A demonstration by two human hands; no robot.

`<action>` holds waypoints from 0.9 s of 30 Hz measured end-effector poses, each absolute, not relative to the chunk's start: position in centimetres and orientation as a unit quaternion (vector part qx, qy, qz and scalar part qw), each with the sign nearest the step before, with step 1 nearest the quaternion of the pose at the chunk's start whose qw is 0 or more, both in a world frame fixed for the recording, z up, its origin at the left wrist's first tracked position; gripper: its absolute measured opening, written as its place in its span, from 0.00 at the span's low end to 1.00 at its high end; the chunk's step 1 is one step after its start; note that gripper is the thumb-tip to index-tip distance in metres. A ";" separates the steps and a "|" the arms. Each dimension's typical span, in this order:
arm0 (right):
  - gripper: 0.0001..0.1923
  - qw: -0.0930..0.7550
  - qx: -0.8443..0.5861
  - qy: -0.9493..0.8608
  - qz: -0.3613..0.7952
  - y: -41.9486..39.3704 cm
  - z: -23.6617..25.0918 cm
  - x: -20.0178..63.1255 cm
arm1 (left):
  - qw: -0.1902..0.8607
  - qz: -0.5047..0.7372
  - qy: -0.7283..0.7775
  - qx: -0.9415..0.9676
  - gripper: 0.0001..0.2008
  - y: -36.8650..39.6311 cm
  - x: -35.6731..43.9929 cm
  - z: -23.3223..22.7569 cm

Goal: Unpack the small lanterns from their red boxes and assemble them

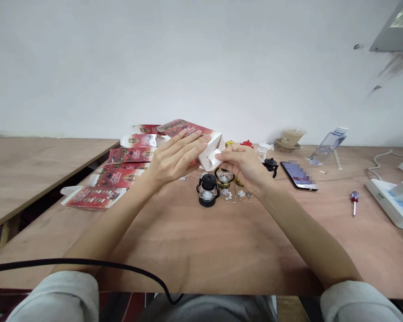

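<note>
My left hand [174, 158] grips a red and white printed carton [188, 129] held above the wooden table [201, 250], fingers laid along its side. My right hand [243, 165] pinches the white flap [214, 155] at the carton's open end. Just below the hands stand a small black lantern [207, 189] and a gold one [224, 177], with little metal hooks [237, 195] lying beside them.
Several flat red cartons [116, 179] lie in a row at the left. A phone [298, 175], a red screwdriver [354, 201], a plastic bottle [327, 144], a cup [291, 137] and a white box [394, 201] sit at the right. A black cable [87, 264] crosses the near edge.
</note>
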State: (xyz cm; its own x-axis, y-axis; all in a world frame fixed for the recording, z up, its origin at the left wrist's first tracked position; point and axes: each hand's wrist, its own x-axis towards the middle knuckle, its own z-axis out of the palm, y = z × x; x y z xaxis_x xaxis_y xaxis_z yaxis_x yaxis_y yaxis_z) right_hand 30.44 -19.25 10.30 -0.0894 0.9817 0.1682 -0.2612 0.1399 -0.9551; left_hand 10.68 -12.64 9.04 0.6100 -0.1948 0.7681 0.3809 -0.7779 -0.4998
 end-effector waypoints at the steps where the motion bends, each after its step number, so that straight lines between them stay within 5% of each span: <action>1: 0.14 0.568 -0.365 -0.497 0.546 -19.2 10.2 30.4 | 0.339 -0.436 -0.051 -0.832 0.29 -12.7 10.7 9.1; 10: 0.12 0.568 -0.425 -0.495 0.502 -19.2 9.9 30.0 | 0.350 -0.430 -0.035 -0.832 0.31 -12.9 10.9 8.8; 22: 0.28 0.623 -0.356 -0.562 0.411 -19.1 9.4 29.9 | 0.294 -0.481 -0.061 -0.824 0.38 -12.0 11.1 8.4; 27: 0.19 0.613 -0.354 -0.600 0.372 -19.2 9.4 30.0 | 0.231 -0.529 -0.035 -0.816 0.40 -12.1 11.6 7.7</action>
State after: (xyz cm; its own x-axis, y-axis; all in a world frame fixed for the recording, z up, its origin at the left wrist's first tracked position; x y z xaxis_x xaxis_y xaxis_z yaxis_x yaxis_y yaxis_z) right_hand 30.03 -19.18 9.37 0.0038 0.8818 0.4715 -0.0317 0.4714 -0.8813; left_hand 11.60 -12.06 7.70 0.4380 -0.1874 0.8793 0.3011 -0.8910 -0.3398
